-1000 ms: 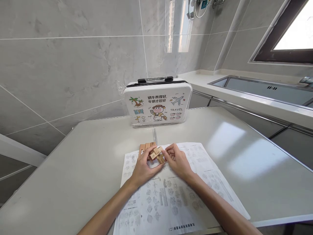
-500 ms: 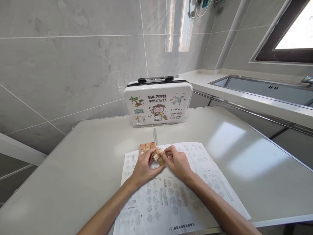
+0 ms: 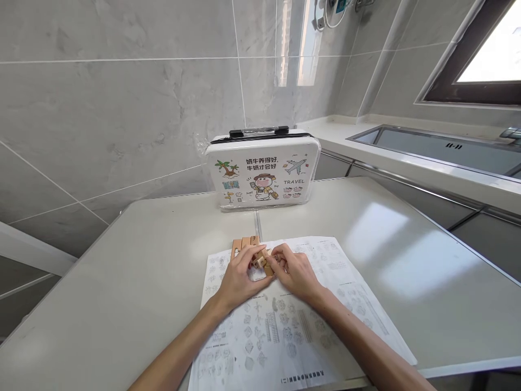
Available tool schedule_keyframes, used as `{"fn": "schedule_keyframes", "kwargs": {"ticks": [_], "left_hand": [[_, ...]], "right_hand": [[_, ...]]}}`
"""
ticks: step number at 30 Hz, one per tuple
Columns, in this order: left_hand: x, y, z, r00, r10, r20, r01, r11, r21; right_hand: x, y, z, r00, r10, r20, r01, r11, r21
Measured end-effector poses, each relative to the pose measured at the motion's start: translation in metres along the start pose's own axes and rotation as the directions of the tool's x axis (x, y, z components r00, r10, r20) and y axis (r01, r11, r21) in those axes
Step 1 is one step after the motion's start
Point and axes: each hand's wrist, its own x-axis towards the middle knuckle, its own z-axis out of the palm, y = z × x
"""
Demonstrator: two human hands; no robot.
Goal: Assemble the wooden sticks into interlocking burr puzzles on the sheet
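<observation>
Between my two hands is a small cluster of wooden puzzle blocks [image 3: 261, 263], crossed over one another. My left hand [image 3: 241, 276] curls round its left side, thumb at the near end and fingers at the far side. From the right, my right hand [image 3: 296, 271] pinches the cluster with thumb and bent fingers. Parts of the blocks are hidden by the fingers. Just beyond my left hand, several notched wooden pieces [image 3: 245, 242] lie side by side, one with a dark mark. Under both hands lies a printed sheet [image 3: 285, 347] with rows of small diagrams.
A white case [image 3: 262, 174] with cartoon prints and a black handle stands at the back of the pale table [image 3: 122, 293], against the tiled wall. To the right, a counter holds a sink [image 3: 439, 146] below a window.
The blocks between my fingers have turned and shifted slightly against each other. Both hands stay in nearly the same place.
</observation>
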Motion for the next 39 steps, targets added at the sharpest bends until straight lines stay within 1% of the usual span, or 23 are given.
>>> {"fn": "schedule_keyframes", "kwargs": {"ticks": [6, 10, 13, 15, 19, 22, 24, 27, 31, 34, 37, 39], "left_hand": [[-0.001, -0.001, 0.000, 1.000, -0.014, 0.015, 0.013, 0.999, 0.035], [-0.002, 0.000, 0.002, 0.999, -0.052, -0.012, 0.051, 0.998, -0.021], [-0.001, 0.000, 0.002, 0.992, -0.116, -0.039, 0.110, 0.986, -0.126], [0.000, 0.000, 0.001, 0.986, -0.161, -0.029, 0.151, 0.963, -0.222], [0.002, -0.001, 0.000, 0.977, -0.210, 0.037, 0.206, 0.884, -0.421], [0.003, -0.004, -0.001, 0.970, -0.211, 0.124, 0.244, 0.802, -0.545], [0.002, -0.006, -0.002, 0.964, -0.200, 0.175, 0.265, 0.765, -0.587], [0.002, -0.007, -0.002, 0.964, -0.181, 0.192, 0.261, 0.761, -0.593], [0.002, -0.006, -0.003, 0.969, -0.151, 0.195, 0.235, 0.800, -0.552], [0.001, -0.006, -0.004, 0.973, -0.133, 0.189, 0.214, 0.828, -0.518], [0.001, -0.006, -0.005, 0.974, -0.127, 0.188, 0.205, 0.847, -0.490], [0.002, -0.006, -0.005, 0.976, -0.128, 0.177, 0.200, 0.850, -0.487]], "right_hand": [[-0.001, -0.004, -0.002, 1.000, -0.011, 0.024, 0.011, 1.000, -0.024], [0.000, -0.006, -0.004, 0.999, 0.026, 0.020, -0.026, 0.998, 0.048], [0.002, -0.006, -0.005, 0.994, 0.107, 0.009, -0.107, 0.982, 0.153], [0.005, -0.005, -0.006, 0.988, 0.148, 0.047, -0.154, 0.963, 0.222], [0.009, -0.005, -0.006, 0.972, 0.132, 0.196, -0.190, 0.931, 0.313], [0.009, -0.006, -0.006, 0.968, 0.132, 0.214, -0.207, 0.902, 0.380], [0.009, -0.006, -0.006, 0.967, 0.138, 0.216, -0.219, 0.882, 0.418], [0.009, -0.005, -0.007, 0.953, 0.160, 0.258, -0.265, 0.853, 0.450], [0.011, -0.005, -0.008, 0.913, 0.204, 0.353, -0.366, 0.794, 0.486], [0.012, -0.006, -0.009, 0.883, 0.206, 0.421, -0.420, 0.748, 0.514], [0.013, -0.006, -0.010, 0.859, 0.196, 0.472, -0.462, 0.692, 0.555], [0.013, -0.004, -0.010, 0.845, 0.209, 0.493, -0.499, 0.640, 0.584]]}}
